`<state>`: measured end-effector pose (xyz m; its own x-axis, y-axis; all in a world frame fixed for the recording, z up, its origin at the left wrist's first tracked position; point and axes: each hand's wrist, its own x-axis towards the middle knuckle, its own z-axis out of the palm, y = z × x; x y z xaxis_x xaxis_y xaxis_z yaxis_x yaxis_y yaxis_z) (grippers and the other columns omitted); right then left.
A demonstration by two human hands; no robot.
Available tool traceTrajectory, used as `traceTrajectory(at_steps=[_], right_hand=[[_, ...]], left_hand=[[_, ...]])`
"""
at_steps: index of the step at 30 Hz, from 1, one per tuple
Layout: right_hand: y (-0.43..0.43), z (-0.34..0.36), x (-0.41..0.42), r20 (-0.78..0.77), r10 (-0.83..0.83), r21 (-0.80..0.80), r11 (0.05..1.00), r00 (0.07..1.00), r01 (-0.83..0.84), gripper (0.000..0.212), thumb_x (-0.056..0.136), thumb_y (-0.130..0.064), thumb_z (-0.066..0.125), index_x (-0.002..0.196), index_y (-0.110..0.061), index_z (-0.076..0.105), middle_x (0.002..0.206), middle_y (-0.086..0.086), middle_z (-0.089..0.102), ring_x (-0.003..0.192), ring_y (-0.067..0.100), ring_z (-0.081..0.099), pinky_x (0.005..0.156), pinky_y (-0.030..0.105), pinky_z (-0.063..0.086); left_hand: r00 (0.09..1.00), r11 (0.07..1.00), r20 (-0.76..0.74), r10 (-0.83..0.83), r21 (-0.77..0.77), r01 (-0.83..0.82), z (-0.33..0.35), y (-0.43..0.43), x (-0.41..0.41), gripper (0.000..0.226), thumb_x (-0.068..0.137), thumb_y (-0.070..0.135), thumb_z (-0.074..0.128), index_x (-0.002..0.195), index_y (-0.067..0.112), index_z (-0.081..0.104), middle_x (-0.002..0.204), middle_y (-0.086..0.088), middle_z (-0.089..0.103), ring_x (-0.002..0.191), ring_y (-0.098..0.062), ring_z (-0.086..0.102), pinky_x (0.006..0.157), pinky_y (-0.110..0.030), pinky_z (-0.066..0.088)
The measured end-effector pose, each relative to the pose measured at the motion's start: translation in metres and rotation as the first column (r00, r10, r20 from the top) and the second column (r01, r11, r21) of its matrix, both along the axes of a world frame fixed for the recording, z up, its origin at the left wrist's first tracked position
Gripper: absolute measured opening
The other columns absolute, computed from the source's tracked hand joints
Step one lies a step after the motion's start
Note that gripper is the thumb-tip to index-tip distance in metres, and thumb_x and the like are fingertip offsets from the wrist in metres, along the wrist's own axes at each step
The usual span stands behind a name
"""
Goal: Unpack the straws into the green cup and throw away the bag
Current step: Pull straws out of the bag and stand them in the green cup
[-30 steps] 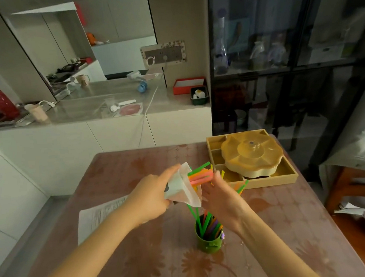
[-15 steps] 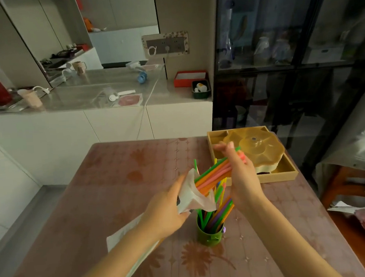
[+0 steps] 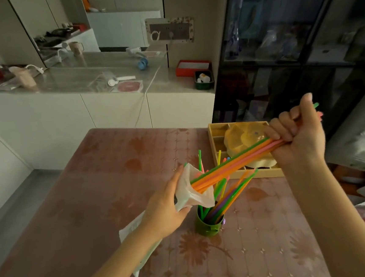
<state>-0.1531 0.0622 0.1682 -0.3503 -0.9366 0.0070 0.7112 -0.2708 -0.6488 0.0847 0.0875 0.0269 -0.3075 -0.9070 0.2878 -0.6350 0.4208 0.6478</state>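
Your right hand (image 3: 298, 137) has a tight grip on the upper end of the straw bundle (image 3: 234, 163). Its lower ends sit in the bag (image 3: 193, 192), which your left hand (image 3: 167, 208) holds just above the green cup (image 3: 209, 226) on the tabletop (image 3: 115, 188).

The straws (image 3: 234, 163) look like smooth plastic. The bag (image 3: 188, 189) is thin, crinkled plastic, and the table (image 3: 115, 188) shines glossy.

Both my left hand (image 3: 167, 208) and my right hand (image 3: 301, 137) are bare, with slim fingers. My left forearm (image 3: 121, 260) and right forearm (image 3: 329, 213) are bare as well, all the way to the lower edge of view. My right thumbnail (image 3: 308, 96) is short.
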Motion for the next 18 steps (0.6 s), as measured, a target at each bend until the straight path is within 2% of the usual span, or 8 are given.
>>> traceTrajectory(at_steps=[2,4,7,9,11,13,15,18], right_hand=[[0.001,0.011,-0.002,-0.065,-0.019,-0.032,0.999,0.998,0.017,0.049,0.094,-0.042,0.046,0.052,-0.018,0.041,0.038,-0.007,0.027,0.035,0.007,0.019,0.036,0.02,0.024],[0.0,0.021,-0.008,-0.091,-0.053,-0.054,0.997,0.994,0.048,0.048,0.094,-0.042,0.047,0.053,-0.018,0.041,0.039,-0.007,0.027,0.036,0.008,0.019,0.037,0.021,0.023],[-0.004,0.03,-0.022,-0.063,-0.104,-0.051,0.994,0.993,0.101,0.048,0.094,-0.041,0.049,0.052,-0.018,0.042,0.039,-0.007,0.028,0.038,0.007,0.019,0.039,0.021,0.023],[-0.006,0.031,-0.034,-0.049,-0.124,-0.039,0.992,0.991,0.122,0.049,0.094,-0.042,0.048,0.052,-0.018,0.04,0.039,-0.007,0.027,0.037,0.007,0.018,0.039,0.02,0.022],[-0.008,0.028,-0.045,-0.073,-0.132,-0.026,0.991,0.988,0.131,0.048,0.094,-0.043,0.047,0.052,-0.019,0.04,0.039,-0.007,0.027,0.037,0.007,0.018,0.039,0.02,0.022],[-0.007,0.022,-0.052,-0.134,-0.136,-0.006,0.991,0.982,0.137,0.048,0.093,-0.044,0.047,0.053,-0.019,0.04,0.039,-0.007,0.027,0.037,0.007,0.018,0.039,0.02,0.023],[-0.006,0.011,-0.05,-0.213,-0.13,0.01,0.991,0.968,0.135,0.048,0.093,-0.045,0.048,0.053,-0.02,0.04,0.039,-0.007,0.027,0.037,0.008,0.019,0.038,0.021,0.023],[-0.005,-0.014,-0.03,-0.366,-0.08,0.033,0.995,0.927,0.099,0.047,0.093,-0.044,0.049,0.053,-0.02,0.04,0.04,-0.007,0.028,0.036,0.009,0.022,0.039,0.022,0.022]], left_hand=[[0.999,1.0,-0.043,0.003,0.027,-0.002,-0.001,0.002,-0.002,0.092,0.074,0.025,0.076,0.139,0.037,0.013,0.132,0.012,0.049,0.099,-0.001,0.055,0.075,0.001,0.04],[0.998,0.999,-0.052,0.017,0.036,-0.015,-0.005,0.001,-0.001,0.092,0.073,0.021,0.076,0.136,0.039,0.012,0.126,0.011,0.051,0.096,0.0,0.053,0.072,0.004,0.037],[0.999,0.998,-0.002,0.048,0.04,-0.048,-0.015,-0.004,0.01,0.093,0.072,0.022,0.076,0.141,0.034,0.014,0.123,0.007,0.057,0.095,-0.008,0.06,0.069,-0.005,0.042],[0.995,0.994,0.053,0.088,0.059,-0.091,-0.023,-0.008,0.022,0.096,0.072,0.021,0.077,0.144,0.031,0.015,0.124,0.001,0.059,0.096,-0.017,0.063,0.072,-0.022,0.049],[0.989,0.991,0.091,0.115,0.062,-0.121,-0.026,-0.01,0.033,0.099,0.07,0.019,0.077,0.144,0.033,0.013,0.122,-0.003,0.06,0.093,-0.022,0.064,0.07,-0.031,0.051],[0.984,0.988,0.11,0.139,0.053,-0.146,-0.028,-0.012,0.043,0.1,0.069,0.014,0.078,0.143,0.032,0.013,0.121,-0.006,0.062,0.09,-0.025,0.065,0.066,-0.029,0.046],[0.975,0.98,0.128,0.183,0.052,-0.191,-0.029,-0.013,0.051,0.098,0.069,0.013,0.079,0.144,0.023,0.018,0.12,-0.008,0.062,0.092,-0.028,0.065,0.067,-0.026,0.042],[0.97,0.975,0.139,0.198,0.073,-0.209,-0.029,-0.013,0.056,0.097,0.07,0.017,0.079,0.145,0.018,0.019,0.125,-0.007,0.059,0.096,-0.026,0.064,0.071,-0.026,0.047]])
